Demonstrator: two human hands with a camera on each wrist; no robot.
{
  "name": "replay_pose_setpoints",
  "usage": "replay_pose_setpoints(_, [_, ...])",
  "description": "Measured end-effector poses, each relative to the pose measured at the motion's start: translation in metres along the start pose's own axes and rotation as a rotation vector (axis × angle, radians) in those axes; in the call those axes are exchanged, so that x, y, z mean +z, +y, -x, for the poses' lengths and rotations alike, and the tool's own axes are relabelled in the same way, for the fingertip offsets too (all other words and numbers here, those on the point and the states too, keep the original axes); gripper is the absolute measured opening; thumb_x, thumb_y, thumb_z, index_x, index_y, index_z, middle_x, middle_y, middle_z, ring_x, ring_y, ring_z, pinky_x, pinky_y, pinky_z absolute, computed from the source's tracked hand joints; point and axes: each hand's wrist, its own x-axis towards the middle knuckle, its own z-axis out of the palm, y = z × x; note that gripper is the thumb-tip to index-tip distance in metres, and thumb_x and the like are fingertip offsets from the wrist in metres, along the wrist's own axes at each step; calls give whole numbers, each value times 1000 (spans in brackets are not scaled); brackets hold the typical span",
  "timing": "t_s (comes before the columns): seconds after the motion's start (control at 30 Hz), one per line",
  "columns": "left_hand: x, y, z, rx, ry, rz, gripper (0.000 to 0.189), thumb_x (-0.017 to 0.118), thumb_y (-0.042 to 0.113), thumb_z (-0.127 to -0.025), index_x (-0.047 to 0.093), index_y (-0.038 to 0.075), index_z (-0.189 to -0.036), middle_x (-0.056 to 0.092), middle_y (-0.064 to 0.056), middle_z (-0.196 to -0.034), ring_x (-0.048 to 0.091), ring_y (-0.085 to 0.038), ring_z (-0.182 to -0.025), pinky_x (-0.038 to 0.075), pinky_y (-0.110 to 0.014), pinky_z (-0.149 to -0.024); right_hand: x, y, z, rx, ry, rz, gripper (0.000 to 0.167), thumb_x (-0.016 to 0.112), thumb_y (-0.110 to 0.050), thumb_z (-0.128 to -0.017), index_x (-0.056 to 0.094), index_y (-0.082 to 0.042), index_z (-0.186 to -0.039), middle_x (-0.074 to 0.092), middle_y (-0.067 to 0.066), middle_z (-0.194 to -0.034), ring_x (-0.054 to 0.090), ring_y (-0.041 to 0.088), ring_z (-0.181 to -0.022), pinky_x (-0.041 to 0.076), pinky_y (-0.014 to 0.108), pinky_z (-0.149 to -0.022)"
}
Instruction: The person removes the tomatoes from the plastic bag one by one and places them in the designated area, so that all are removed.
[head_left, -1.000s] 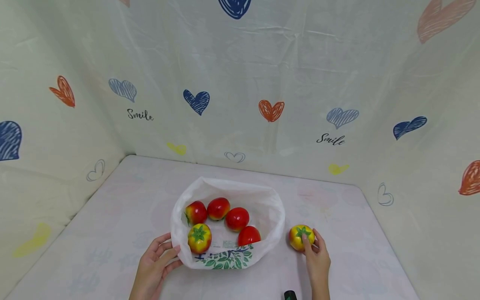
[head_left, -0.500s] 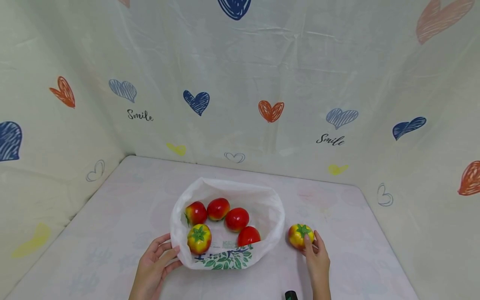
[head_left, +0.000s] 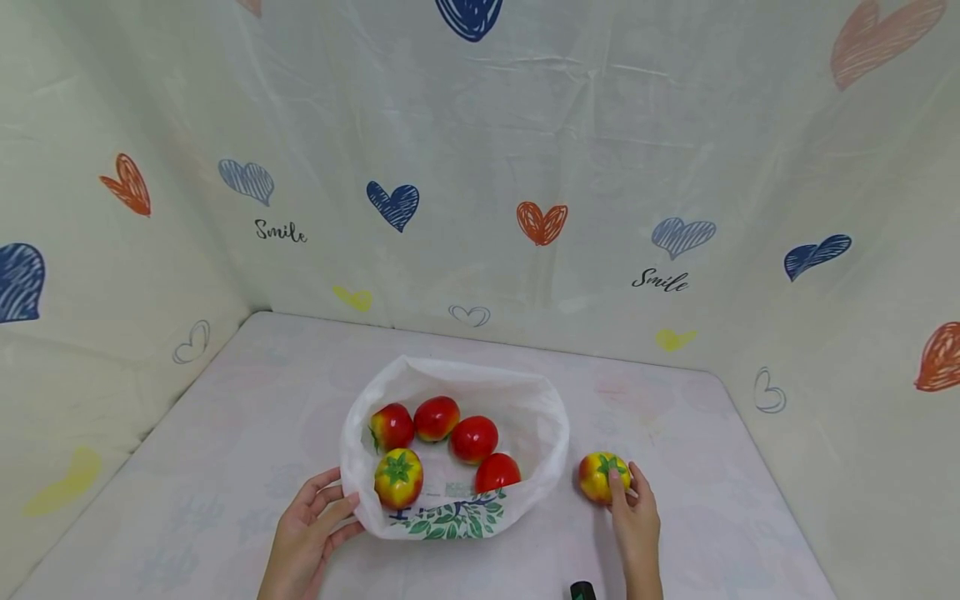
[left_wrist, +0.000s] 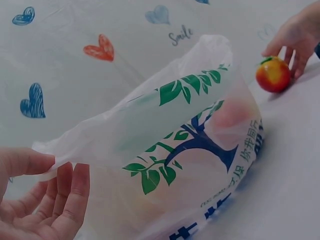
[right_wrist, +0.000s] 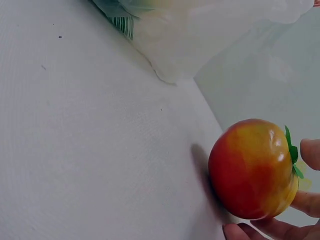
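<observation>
A white plastic bag (head_left: pixel 525 400) with a green leafy tree print stands with its mouth wide, left of centre in the head view. Several red tomatoes lie inside; one, a yellow-topped tomato (head_left: pixel 399 477), shows its green calyx. My left hand (head_left: pixel 303 529) pinches the bag's left rim between thumb and fingers, seen closer in the left wrist view. To the right of the bag, my right hand (head_left: pixel 636 521) holds another red-and-yellow tomato (head_left: pixel 603 477), thumb by its calyx and fingers at its side and underneath. This tomato (right_wrist: pixel 255 170) sits low by the tabletop in the right wrist view.
A dark cylindrical object (head_left: pixel 582 591) pokes in at the bottom edge of the head view, near my right wrist. The pale table (head_left: pixel 262 400) meets a curtain (head_left: pixel 465 125) printed with hearts along its back and sides.
The tomato in my right hand has shifted very slightly, last a little right and toward me. My left hand and the bag stay in place.
</observation>
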Motion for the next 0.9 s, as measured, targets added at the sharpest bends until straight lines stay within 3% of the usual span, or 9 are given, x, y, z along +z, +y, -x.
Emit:
replay_pose_setpoints(0.3, [0, 1, 0, -8, 4, -6, 67, 66, 22, -86, 29, 6, -140, 53, -10, -114, 62, -17, -89, 56, -31, -79, -3, -3, 2, -3, 22, 16, 69, 33, -50, -96, 26, -1, -144, 33, 30, -135, 40, 44, -116, 43, 54, -97])
replay_pose_setpoints(0.9, [0, 0, -1, -5, -16, -1, 66, 64, 22, -88, 28, 7, -141, 53, -7, -114, 62, -15, -90, 56, -30, -80, -13, -14, 10, -175, 137, -3, 50, 46, -32, -97, 43, 3, -132, 43, 29, -131, 42, 45, -118, 35, 57, -102])
